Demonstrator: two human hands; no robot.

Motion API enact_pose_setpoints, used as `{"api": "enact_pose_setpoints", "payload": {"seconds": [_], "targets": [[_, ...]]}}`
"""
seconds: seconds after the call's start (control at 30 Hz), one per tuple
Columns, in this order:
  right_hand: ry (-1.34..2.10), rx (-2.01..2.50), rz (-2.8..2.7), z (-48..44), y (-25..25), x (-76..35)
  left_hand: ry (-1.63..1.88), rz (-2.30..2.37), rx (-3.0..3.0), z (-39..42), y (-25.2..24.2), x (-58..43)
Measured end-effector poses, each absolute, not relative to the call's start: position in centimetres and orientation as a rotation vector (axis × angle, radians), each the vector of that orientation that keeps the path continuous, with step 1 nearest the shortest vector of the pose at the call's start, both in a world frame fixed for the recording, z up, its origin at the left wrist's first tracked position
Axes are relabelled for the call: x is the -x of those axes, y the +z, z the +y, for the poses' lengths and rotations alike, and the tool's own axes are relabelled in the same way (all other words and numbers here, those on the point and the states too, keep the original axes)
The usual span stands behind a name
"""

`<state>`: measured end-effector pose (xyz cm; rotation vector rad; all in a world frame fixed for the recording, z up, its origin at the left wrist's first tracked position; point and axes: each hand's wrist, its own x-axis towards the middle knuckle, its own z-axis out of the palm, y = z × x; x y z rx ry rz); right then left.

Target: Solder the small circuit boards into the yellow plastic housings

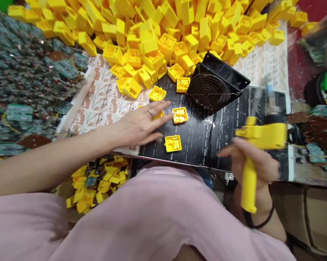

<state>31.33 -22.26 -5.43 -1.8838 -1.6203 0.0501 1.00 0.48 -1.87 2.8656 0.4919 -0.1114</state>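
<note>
My left hand [143, 123] reaches over the black board with its fingers spread and lying flat. Partly under those fingers is a yellow plastic case [160, 114]. Just beyond the fingertips lies an open yellow case [180, 115], and nearer my body sits another open case [173, 143]. Both show small fittings inside. On the right, my right hand [254, 165] is wrapped round the handle of a yellow glue gun [269, 136], held above the board and blurred by motion. A dark cord leaves the bottom of its handle.
Many yellow cases [149, 40] are heaped at the back. A black fan [218, 83] with a wire grille stands on the black board [190, 152]. Circuit boards [19, 112] pile up at left. More yellow parts [106, 181] lie below the table edge.
</note>
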Motion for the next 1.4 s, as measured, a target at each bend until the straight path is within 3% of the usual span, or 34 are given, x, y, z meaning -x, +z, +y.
{"api": "enact_pose_setpoints", "payload": {"seconds": [0.27, 0.4, 0.6, 0.87, 1.03, 1.23, 1.4], "targets": [[0.227, 1.384, -2.159, -15.7, -5.8, -25.5, 0.265, 0.751, -2.974, 0.6, -3.1, 2.1], [0.231, 1.383, -2.234, -15.0, -6.2, -24.7, 0.192, 0.757, -2.997, -2.4, -3.1, 2.8], [-0.102, 1.711, -2.194, -16.2, -5.3, -27.3, 0.323, 0.714, -2.957, -4.3, -4.9, 4.6], [-0.180, 1.449, -2.247, -17.4, -4.7, -26.9, 0.343, 0.803, -3.136, -5.0, -4.0, 4.0], [0.233, 1.300, -2.084, -17.1, -4.4, -25.7, 0.086, 0.901, -3.102, -5.8, -2.8, 2.3], [0.286, 1.188, -2.288, -15.3, -3.8, -26.2, -0.405, 0.784, -2.951, -5.9, -0.9, 2.2], [0.192, 1.202, -2.352, -14.3, -5.5, -25.3, -0.493, 1.016, -2.861, -6.6, -0.7, 1.5]]}}
